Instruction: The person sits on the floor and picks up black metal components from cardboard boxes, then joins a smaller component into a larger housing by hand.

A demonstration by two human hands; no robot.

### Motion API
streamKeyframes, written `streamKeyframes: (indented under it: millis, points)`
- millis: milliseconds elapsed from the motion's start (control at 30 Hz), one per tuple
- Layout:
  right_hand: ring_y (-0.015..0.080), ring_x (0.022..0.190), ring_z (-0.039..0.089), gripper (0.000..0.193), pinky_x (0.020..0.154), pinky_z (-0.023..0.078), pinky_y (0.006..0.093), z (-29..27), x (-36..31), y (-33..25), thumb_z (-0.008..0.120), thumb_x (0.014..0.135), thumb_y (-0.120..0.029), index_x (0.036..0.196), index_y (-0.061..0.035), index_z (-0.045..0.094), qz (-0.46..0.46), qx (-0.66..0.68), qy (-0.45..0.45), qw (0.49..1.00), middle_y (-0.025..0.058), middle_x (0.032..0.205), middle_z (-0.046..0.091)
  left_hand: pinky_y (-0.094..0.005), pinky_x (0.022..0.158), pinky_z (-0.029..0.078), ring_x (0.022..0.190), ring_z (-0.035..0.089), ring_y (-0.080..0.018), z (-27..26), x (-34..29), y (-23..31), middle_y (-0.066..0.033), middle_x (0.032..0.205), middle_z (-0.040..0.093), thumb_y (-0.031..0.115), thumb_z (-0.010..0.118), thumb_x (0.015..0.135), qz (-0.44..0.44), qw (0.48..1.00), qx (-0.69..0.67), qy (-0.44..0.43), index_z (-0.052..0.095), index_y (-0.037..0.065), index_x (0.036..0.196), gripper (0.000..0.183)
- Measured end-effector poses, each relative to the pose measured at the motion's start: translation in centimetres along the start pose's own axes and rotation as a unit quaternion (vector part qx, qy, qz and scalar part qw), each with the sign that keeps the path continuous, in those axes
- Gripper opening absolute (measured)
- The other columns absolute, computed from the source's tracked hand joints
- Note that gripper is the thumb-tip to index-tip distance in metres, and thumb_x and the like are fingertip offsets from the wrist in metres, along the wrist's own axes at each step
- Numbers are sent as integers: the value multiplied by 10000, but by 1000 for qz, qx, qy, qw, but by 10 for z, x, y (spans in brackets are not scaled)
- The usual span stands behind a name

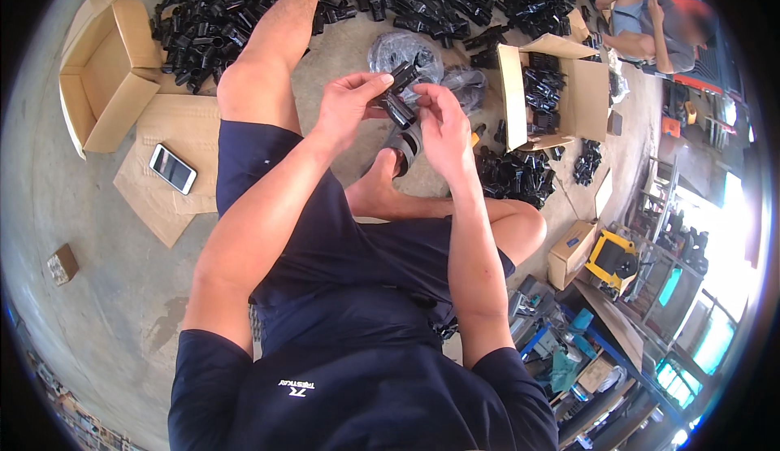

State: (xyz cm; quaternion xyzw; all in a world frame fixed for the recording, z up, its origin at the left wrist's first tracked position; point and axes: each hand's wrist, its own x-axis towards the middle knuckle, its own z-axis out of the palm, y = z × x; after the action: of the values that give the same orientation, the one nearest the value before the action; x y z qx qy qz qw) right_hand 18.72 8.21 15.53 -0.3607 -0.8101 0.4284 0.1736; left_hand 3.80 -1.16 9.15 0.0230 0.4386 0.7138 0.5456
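My left hand [348, 108] pinches a glossy black tubular fitting [396, 103] between thumb and fingers, in front of me above the floor. The fitting has branching tube ends and is held at a tilt. My right hand [444, 132] is just to the right of it, with curved fingers apart and nothing visible between them. Whether its fingertips touch the fitting, I cannot tell. Beyond the hands lies a clear plastic bag [406, 51]. A large heap of similar black fittings [213, 24] spreads across the far floor.
An open cardboard box [588, 97] at right stands among smaller piles of black fittings [516, 176]. Another open box [96, 77] is at far left. A white phone [173, 168] lies on flattened cardboard [154, 199]. A person [642, 20] sits at far right.
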Motion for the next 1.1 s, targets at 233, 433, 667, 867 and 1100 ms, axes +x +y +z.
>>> streamKeyframes:
  millis: [233, 433, 667, 867, 1100]
  points:
    - [349, 864, 660, 443, 735, 551, 415, -6, -17, -7, 686, 814, 21, 1232, -115, 632, -150, -98, -94, 979, 133, 1015, 642, -309, 683, 612, 766, 714, -177, -3, -4, -3, -88, 896, 720, 289, 694, 963, -129, 988, 76, -32, 702, -7, 1012, 300]
    - [161, 834, 681, 369, 731, 550, 312, -16, -28, 11, 732, 863, -37, 1219, -38, 637, -15, 40, -73, 996, 85, 999, 679, -343, 857, 581, 958, 693, -156, 5, -12, -1, -70, 1069, 724, 233, 718, 940, 13, 965, 249, -82, 703, 40, 1173, 302]
    - [101, 954, 659, 402, 820, 546, 254, -32, -51, 15, 733, 893, -21, 1269, 24, 599, 86, 225, -51, 969, 62, 1063, 702, -332, 931, 552, 1096, 668, -183, 19, -38, 9, -107, 1221, 697, 35, 723, 876, 98, 903, 345, -237, 659, 26, 1276, 405]
    - [88, 910, 665, 409, 795, 554, 260, -27, -64, 8, 793, 856, -62, 1223, 34, 641, 66, 237, 25, 969, 64, 1043, 715, -323, 923, 550, 1090, 661, -169, 21, -43, 6, -97, 1199, 693, -6, 694, 901, 106, 913, 305, -249, 648, 2, 1262, 364]
    - [127, 784, 688, 407, 717, 562, 261, -39, -57, -4, 830, 808, -103, 1163, 22, 677, 4, 90, 16, 996, 84, 960, 710, -310, 968, 525, 1101, 643, -141, 16, -43, 6, -80, 1195, 682, -8, 686, 927, 43, 919, 290, -262, 634, -8, 1283, 360]
